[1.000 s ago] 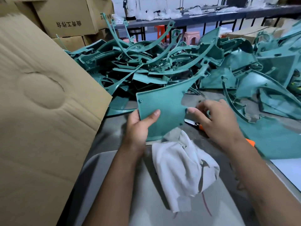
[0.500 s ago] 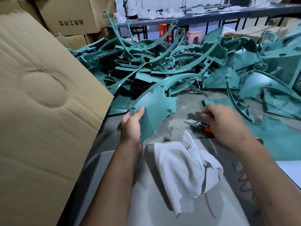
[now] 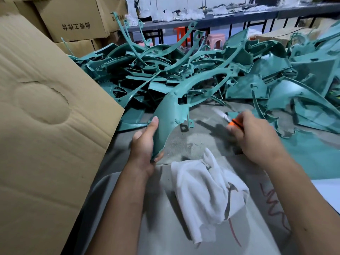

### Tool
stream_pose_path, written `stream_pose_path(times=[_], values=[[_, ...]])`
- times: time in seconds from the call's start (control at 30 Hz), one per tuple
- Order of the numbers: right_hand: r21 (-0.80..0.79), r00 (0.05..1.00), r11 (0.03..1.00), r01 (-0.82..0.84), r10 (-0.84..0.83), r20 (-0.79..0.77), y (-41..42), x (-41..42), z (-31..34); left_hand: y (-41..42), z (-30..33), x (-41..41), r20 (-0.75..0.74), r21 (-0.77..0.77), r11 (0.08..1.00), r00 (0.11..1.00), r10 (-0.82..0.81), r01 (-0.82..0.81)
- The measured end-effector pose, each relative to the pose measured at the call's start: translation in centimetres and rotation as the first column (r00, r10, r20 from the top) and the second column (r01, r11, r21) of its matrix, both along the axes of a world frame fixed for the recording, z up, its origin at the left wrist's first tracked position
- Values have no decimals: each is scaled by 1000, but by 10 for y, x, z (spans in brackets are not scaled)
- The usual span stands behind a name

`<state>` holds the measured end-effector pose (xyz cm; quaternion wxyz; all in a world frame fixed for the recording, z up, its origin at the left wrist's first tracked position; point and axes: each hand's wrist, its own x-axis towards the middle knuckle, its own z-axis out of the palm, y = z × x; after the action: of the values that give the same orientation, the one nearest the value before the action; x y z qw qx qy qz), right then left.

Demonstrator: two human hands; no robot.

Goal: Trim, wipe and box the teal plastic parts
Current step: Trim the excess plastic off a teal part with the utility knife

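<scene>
Nearest the person, a crumpled white cloth [image 3: 204,196] lies on the grey table [image 3: 165,227], between the two forearms, probably kept there so that it is ready for the wiping step.

Just beyond it, the left hand [image 3: 144,146] grips the lower end of a curved teal part [image 3: 165,122], thumb laid along the near face and fingers curled round the edge. The part is turned edge-on toward the right hand, with its long arm reaching back over the pile, which looks like a way of offering its rough edge for trimming.

The right hand [image 3: 255,138] is curled round a small knife [image 3: 230,120] with an orange body. The blade points toward the held part but is apart from it; it is blurred, so how far it sticks out is hard to say.

To the left, a large cardboard flap [image 3: 46,116] leans in close, likely the box for finished pieces.

Farther back, a heap of teal parts [image 3: 193,70] covers the table. Behind it stand stacked cartons [image 3: 73,21] and a long bench [image 3: 230,17].
</scene>
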<state>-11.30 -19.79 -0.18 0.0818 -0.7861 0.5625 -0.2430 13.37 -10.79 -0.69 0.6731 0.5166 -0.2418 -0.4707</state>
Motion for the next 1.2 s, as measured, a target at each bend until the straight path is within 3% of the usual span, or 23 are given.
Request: stream_pose_path(times=[0.1, 0.17, 0.4, 0.63, 0.73, 1.0, 1.07, 1.2], values=[[-228, 937, 973, 34, 48, 345, 9, 11, 4, -2, -4, -1, 46, 70, 997, 999, 15, -18], [-323, 902, 946, 5, 135, 410, 16, 17, 7, -2, -5, -2, 73, 82, 997, 997, -21, 15], [-319, 898, 931, -179, 287, 334, 27, 42, 1, 2, -2, -6, 112, 80, 975, 970, -215, 206], [-339, 892, 941, -9, 161, 423, 19, 40, -6, 3, 2, -15, 17, 109, 925, 930, -367, 363], [-327, 905, 945, -13, 150, 397, 20, 42, -8, 2, 3, -24, -78, 130, 904, 913, -400, 407], [-317, 882, 899, -302, 390, 264, 26, 44, -7, 2, 4, -19, -460, 78, 829, 758, -463, 554], [-371, 876, 897, -241, 366, 315, 27, 41, -6, 2, 3, -15, -502, 63, 828, 735, -456, 557], [-429, 836, 885, 179, 94, 541, 15, 27, 0, 2, 1, -13, -535, 68, 834, 726, -433, 547]])
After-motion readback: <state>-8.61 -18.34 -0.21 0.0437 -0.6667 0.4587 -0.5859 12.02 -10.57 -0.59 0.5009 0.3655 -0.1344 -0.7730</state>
